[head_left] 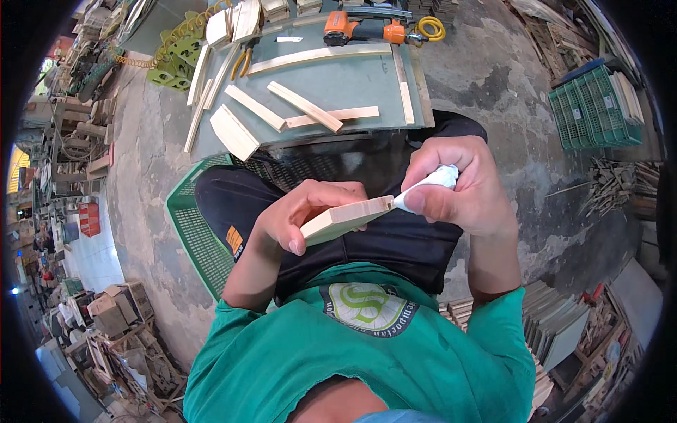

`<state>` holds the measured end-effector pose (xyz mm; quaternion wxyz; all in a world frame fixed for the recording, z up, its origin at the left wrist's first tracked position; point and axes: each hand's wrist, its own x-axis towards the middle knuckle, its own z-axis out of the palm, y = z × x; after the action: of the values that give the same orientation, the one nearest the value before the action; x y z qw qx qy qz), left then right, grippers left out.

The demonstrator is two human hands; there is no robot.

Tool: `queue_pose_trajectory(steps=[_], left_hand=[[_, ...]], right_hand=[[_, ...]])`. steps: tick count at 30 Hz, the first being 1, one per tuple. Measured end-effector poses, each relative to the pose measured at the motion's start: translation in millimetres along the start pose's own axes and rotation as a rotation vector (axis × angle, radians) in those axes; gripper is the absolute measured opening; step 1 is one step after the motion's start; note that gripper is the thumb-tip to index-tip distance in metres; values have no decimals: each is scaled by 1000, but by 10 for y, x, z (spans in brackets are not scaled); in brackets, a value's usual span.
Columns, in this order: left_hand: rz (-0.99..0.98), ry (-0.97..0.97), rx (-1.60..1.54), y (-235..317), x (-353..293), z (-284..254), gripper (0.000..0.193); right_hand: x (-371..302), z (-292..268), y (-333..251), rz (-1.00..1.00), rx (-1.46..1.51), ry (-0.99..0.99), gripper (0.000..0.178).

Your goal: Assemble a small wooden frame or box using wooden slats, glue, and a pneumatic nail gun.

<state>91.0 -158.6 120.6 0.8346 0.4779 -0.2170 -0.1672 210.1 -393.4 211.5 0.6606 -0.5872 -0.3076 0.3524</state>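
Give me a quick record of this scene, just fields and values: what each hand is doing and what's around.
left hand: left hand grips a pale wooden block
right hand: right hand squeezes a white tube, tip at the block's end
work surface: grey-green board with loose wooden strips
tools: orange power tool
seat: green plastic crate under the person

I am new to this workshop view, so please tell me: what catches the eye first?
At centre, the left hand holds a pale wooden block while the right hand squeezes a white tube against its end. Above, wooden strips lie on a grey-green table beside an orange power tool.
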Motion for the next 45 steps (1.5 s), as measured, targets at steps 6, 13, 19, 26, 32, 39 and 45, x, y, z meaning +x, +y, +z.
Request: queue_pose_trajectory(steps=[6, 13, 19, 26, 32, 39, 45], left_hand=[[-32, -18, 42, 43, -12, -14, 105], [-35, -10, 25, 38, -42, -29, 106], [-30, -14, 35, 27, -55, -66, 105], [-56, 131, -23, -100, -80, -127, 108], [-243, 843, -77, -287, 513, -514, 50], [-240, 1026, 673, -742, 1382, -1580, 35], [-564, 835, 1117, -445, 1318, -1644, 40]], right_hand=[[77, 8, -46, -21, -130, -95, 15], [93, 14, -104, 32, -191, -104, 12], [79, 11, -49, 66, -174, -41, 16], [24, -134, 226, 31, -123, 16, 17], [-236, -167, 765, 126, 390, 321, 16], [-507, -44, 1163, 190, 617, 443, 19], [-653, -174, 1258, 141, 631, 505, 19]])
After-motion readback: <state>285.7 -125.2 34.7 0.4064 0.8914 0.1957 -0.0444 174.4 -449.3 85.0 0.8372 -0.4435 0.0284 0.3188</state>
